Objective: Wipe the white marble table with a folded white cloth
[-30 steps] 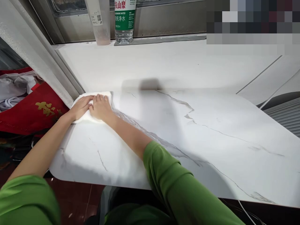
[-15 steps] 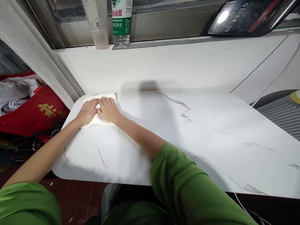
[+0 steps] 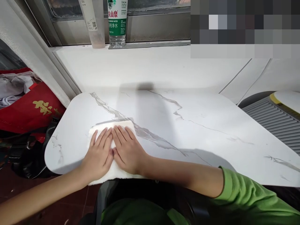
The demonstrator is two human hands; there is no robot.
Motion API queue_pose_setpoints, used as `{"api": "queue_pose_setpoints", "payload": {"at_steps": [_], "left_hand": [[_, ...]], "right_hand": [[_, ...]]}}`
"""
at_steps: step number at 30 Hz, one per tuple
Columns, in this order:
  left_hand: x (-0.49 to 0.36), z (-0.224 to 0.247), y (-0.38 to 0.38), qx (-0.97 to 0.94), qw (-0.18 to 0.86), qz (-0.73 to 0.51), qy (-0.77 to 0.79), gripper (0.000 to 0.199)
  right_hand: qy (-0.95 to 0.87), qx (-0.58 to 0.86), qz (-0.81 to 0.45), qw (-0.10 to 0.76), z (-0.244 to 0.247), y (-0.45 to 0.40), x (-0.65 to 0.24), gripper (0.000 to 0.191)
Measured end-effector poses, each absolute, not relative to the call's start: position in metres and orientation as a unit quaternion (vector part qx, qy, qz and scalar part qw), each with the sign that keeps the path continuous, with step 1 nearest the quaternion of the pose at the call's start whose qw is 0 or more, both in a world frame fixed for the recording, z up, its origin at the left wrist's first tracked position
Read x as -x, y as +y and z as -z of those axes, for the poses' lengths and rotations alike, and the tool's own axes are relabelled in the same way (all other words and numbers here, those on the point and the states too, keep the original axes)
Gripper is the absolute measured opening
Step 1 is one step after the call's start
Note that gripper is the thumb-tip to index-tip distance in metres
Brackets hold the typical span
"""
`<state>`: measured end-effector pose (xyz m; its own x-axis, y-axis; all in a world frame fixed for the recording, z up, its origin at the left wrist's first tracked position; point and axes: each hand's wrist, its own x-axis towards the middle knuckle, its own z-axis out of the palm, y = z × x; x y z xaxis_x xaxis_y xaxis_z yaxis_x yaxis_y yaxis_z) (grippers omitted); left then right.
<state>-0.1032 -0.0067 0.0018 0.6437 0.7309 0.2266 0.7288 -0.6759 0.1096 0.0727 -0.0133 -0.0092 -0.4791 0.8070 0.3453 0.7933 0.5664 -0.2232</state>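
Observation:
A white cloth (image 3: pixel 124 124) lies flat on the marble-patterned tabletop (image 3: pixel 150 109), with its lower edge at the table's near edge. My left hand (image 3: pixel 99 153) presses palm-down on the left part of the cloth, fingers stretched out. Beside it my right hand (image 3: pixel 126 148) is also flat on the cloth, and the thumbs touch or nearly touch. Neither hand grips the cloth. Much of its middle is hidden under my palms.
On the ledge behind the table stand a water bottle (image 3: pixel 117 28) and a translucent cup (image 3: pixel 97 37). To the left hangs a red bag (image 3: pixel 28 106) with white fabric in it. A grey ribbed object (image 3: pixel 272 115) is at the right. Blurred blocks hide the upper right corner.
Both hands and the cloth have moved from the table's far left corner toward me and slightly right, down to the near edge. The view has shifted a little.

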Motion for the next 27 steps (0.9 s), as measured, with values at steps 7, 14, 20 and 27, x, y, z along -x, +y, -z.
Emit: {"api": "queue_pose_setpoints", "payload": {"at_steps": [7,14,20,27], "left_hand": [[0.084,-0.005,0.077,-0.9,0.04,-0.089,0.424,0.053],[0.042,-0.013,0.196,-0.906,0.055,-0.075,0.412,0.049],[0.018,-0.012,0.22,-0.888,0.034,-0.102,0.447,0.055],[0.015,-0.008,0.194,-0.882,0.049,-0.096,0.459,0.056]], "right_hand": [[-0.853,0.488,0.0,0.184,0.011,0.066,-0.085,0.061],[-0.811,0.555,0.006,0.186,0.008,0.173,-0.111,0.055],[-0.809,0.554,-0.01,0.195,0.011,0.211,-0.133,0.053],[-0.811,0.553,-0.002,0.191,0.011,0.185,-0.139,0.055]]}}
